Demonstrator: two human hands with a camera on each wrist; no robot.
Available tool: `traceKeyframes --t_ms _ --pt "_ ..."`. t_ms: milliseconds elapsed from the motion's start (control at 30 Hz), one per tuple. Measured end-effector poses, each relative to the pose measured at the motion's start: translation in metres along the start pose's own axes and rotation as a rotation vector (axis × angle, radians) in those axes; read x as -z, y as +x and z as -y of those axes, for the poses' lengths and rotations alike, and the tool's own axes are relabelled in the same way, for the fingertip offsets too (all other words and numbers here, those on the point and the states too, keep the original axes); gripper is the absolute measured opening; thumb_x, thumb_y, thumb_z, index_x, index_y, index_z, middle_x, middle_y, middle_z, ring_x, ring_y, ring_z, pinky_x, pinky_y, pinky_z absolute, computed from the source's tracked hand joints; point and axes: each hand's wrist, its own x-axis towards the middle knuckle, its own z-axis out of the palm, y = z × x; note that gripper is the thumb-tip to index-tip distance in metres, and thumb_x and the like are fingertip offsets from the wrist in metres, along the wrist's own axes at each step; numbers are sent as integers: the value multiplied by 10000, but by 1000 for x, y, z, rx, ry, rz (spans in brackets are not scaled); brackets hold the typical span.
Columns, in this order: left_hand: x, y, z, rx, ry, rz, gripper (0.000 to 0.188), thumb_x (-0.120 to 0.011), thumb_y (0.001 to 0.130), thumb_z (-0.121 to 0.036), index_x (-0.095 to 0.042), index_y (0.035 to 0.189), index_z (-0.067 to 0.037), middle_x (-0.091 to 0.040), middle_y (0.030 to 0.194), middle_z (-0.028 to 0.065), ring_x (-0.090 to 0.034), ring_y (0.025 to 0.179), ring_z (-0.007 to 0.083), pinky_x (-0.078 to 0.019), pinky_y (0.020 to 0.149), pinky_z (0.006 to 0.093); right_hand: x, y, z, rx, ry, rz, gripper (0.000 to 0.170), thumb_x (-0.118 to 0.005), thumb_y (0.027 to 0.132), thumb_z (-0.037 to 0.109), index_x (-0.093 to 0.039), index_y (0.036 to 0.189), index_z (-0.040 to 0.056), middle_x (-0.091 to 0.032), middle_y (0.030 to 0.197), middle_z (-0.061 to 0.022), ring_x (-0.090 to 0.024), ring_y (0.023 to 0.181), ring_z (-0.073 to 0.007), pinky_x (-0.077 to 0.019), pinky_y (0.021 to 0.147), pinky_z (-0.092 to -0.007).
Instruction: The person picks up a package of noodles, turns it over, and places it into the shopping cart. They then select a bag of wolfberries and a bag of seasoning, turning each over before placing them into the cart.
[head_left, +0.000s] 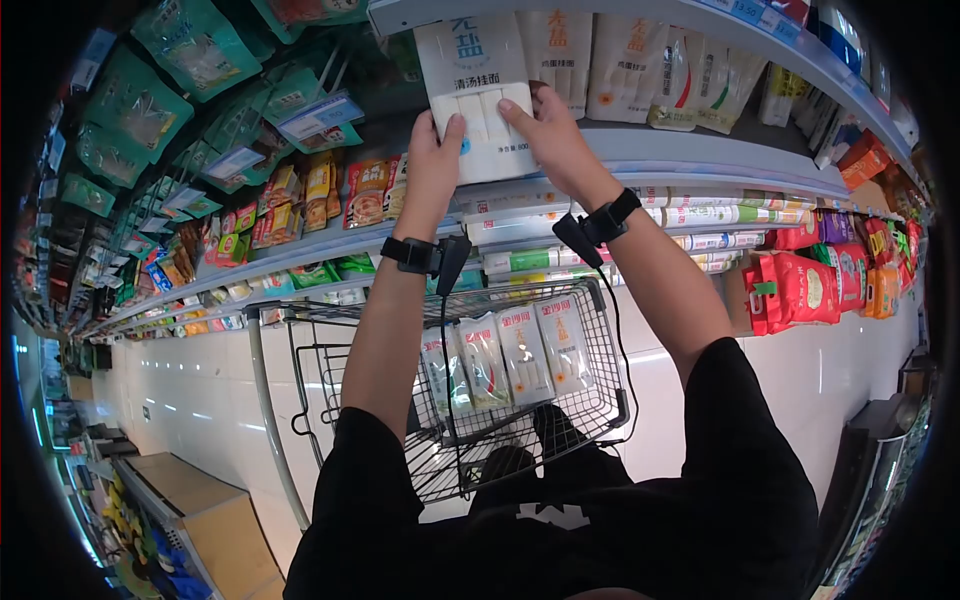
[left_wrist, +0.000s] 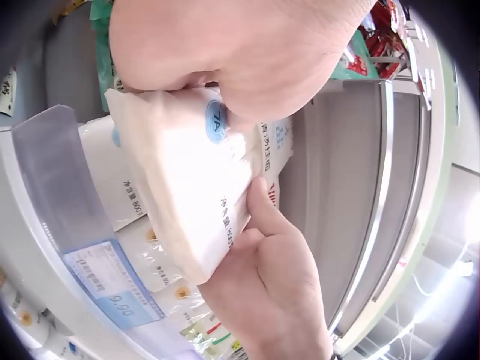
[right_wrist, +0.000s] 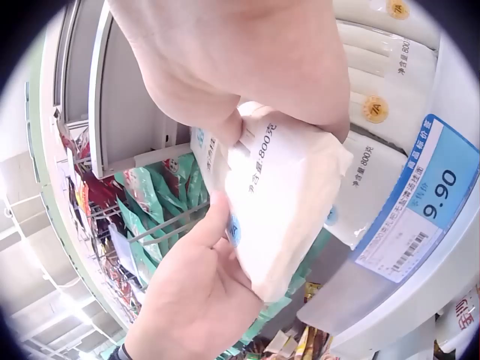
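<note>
Both hands grip a white package of noodles [head_left: 482, 105] with blue and black print, at the shelf front in the head view. The left hand [head_left: 435, 160] holds its left side and the right hand [head_left: 558, 140] its right side, thumbs on the front face. In the left wrist view the package [left_wrist: 184, 180] sits between the near left hand [left_wrist: 232, 52] and the right hand [left_wrist: 274, 285]. The right wrist view shows the package [right_wrist: 277, 202] with the right hand [right_wrist: 247, 60] above and the left hand [right_wrist: 195, 292] below. Fingers behind it are partly hidden.
Similar packages [head_left: 630, 65] stand on the shelf to the right. Below the arms is a wire cart [head_left: 610, 400] holding several noodle packs [head_left: 520, 355]. Green bags [head_left: 190, 50] hang at the left, and red bags [head_left: 795, 290] are at the right. A price tag [right_wrist: 420, 202] lines the shelf edge.
</note>
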Motion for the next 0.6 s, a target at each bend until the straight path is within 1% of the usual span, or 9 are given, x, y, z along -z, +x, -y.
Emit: traceKeyframes --t_ms 67,100,200,233,300,367,467,567,600 --pt "1 -19 -5 21 -153 11 302 -576 947 -185 -493 1146 27 -619 1010 87 -573 892 119 -468 797 266 -5 -17 -3 8 74 -13 480 -619 921 206 -401 1264 -50 -598 1141 -133 -577 1018 -146 -480 862 -272" --pt "4 -30 -8 13 -150 15 302 -576 947 -185 -493 1146 27 -619 1010 87 -573 892 119 -468 797 266 -9 -28 -6 17 77 -14 480 -619 921 206 -401 1264 -50 -598 1141 -133 -577 1018 -146 -480 862 -272" --pt "9 -71 -22 92 -190 11 293 -599 931 -144 -485 1137 30 -615 1042 87 -574 923 116 -462 816 249 -18 -66 2 -28 142 -19 475 -618 921 187 -392 1269 -43 -598 1143 -130 -575 1026 -144 -464 893 -273" --pt "10 -88 -29 82 -189 10 293 -599 931 -144 -485 1137 30 -615 1042 87 -574 923 116 -462 816 249 -22 -81 6 -19 143 -15 475 -618 921 187 -392 1269 -43 -598 1143 -130 -575 1026 -144 -464 893 -273" --pt "12 -120 -42 128 -235 -6 296 -595 932 -136 -476 1149 27 -614 1057 87 -572 941 113 -458 829 250 -31 -111 10 -74 172 -34 460 -617 922 185 -399 1258 -40 -598 1140 -128 -576 1023 -143 -466 887 -274" --pt "18 -154 -47 148 -257 -23 298 -592 934 -132 -472 1155 26 -613 1063 86 -572 945 112 -458 832 251 -40 -141 19 -99 174 -1 437 -617 921 180 -406 1241 -30 -599 1136 -127 -576 1019 -141 -467 882 -273" --pt "30 -205 -62 193 -294 -45 303 -586 936 -126 -463 1168 27 -611 1074 85 -571 953 112 -457 838 253 -59 -190 36 -172 259 -14 452 -637 900 143 -391 1247 -9 -610 1107 -152 -594 989 -158 -485 843 -284" --pt "41 -244 -81 209 -311 -58 309 -579 940 -122 -453 1183 21 -600 1089 81 -560 960 111 -452 847 259 -79 -233 65 -236 246 7 452 -645 892 131 -389 1238 -9 -625 1075 -155 -616 957 -166 -501 806 -275" --pt "44 -255 -89 199 -316 -51 309 -572 945 -134 -452 1188 15 -592 1095 81 -551 970 110 -447 852 261 -85 -244 72 -208 259 5 460 -652 884 116 -385 1234 -17 -633 1064 -155 -628 942 -168 -511 786 -275"
